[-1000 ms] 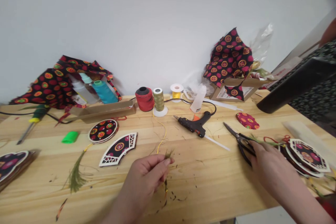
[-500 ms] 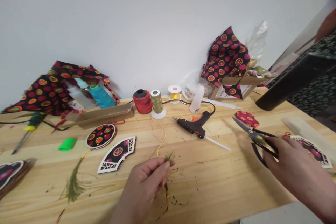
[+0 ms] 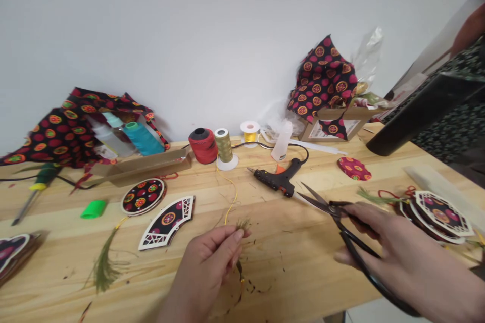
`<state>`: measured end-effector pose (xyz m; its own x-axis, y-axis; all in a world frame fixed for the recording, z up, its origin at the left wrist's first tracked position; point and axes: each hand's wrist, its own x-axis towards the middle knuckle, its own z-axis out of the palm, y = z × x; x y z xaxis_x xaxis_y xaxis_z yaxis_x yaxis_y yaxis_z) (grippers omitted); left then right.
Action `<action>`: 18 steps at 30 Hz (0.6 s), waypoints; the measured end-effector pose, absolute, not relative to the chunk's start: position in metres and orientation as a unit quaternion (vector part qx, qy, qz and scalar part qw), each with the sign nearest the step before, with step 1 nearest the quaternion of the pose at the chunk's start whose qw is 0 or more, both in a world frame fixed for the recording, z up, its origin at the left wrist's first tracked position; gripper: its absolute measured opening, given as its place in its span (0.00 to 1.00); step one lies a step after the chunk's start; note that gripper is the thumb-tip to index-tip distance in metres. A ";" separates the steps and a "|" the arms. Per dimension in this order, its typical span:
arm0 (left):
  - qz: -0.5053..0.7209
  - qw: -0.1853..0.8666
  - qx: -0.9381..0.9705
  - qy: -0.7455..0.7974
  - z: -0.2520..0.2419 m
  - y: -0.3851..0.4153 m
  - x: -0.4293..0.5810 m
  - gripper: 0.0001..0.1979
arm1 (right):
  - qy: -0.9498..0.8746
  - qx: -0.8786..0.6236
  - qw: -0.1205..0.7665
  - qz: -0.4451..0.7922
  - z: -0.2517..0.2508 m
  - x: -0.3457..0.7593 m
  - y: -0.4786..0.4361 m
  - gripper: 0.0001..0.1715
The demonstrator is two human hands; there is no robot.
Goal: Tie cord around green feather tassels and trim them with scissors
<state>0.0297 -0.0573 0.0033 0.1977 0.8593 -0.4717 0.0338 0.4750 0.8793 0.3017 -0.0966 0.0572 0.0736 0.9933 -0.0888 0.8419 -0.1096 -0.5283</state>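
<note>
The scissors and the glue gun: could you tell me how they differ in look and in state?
The scissors are held in the right hand, while the glue gun lies on the table. The scissors show bare metal blades, spread apart; the glue gun has a thick black body with a narrow nozzle. Both have black handles.

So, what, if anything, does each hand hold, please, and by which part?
Right hand: scissors, by the handles. Left hand: olive threads, pinched near their loose ends.
</note>
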 end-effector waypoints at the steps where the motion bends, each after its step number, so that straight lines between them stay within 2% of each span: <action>1: 0.317 0.660 0.401 0.550 0.004 -0.057 0.030 0.15 | -0.637 -0.704 0.165 0.268 0.059 0.294 -0.098 0.19; 3: 0.322 0.663 0.394 0.550 0.007 -0.057 0.032 0.15 | -0.620 -0.668 0.149 0.382 0.058 0.278 -0.100 0.15; 6: 0.319 0.668 0.400 0.541 0.009 -0.058 0.034 0.14 | -0.591 -0.638 0.150 0.470 0.052 0.258 -0.101 0.13; 18: 0.288 0.684 0.410 0.530 0.013 -0.063 0.040 0.17 | -0.590 -0.555 0.183 0.557 0.050 0.234 -0.092 0.07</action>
